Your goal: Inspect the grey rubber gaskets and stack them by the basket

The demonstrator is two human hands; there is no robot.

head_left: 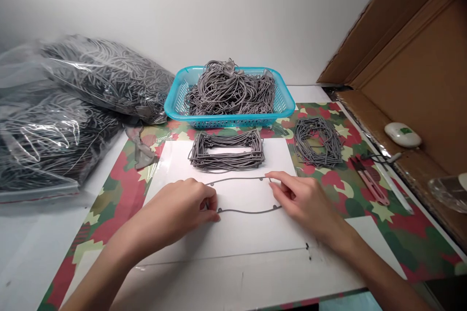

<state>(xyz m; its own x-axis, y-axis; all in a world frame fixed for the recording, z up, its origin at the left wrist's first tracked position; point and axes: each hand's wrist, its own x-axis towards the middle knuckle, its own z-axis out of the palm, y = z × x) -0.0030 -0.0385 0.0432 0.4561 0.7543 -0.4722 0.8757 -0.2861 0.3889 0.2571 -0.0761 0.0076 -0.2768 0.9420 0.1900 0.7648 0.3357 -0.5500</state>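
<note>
A thin grey rubbery ring with small loops along it (pixel 251 212) is stretched into a long frame over the white paper (pixel 255 238). At its left end, my left hand (pixel 184 204) has thumb and fingers closed around it. The right end is pinched by my right hand (pixel 301 199), thumb and forefinger bent at the corner. Just beyond the hands lies a stack of similar grey rings (pixel 228 161), laid in a rectangle. The far side of the left fingers' grip is hidden.
Behind stands a blue basket (pixel 175 107) heaped with grey rings. Clear bags of grey pieces (pixel 105 77) lie on the left. To the right are a round pile of rings (pixel 317 141), red-handled snips (pixel 370 182), a white pen-like tool (pixel 396 189), a white mouse (pixel 403 134) and a cardboard wall (pixel 419 48).
</note>
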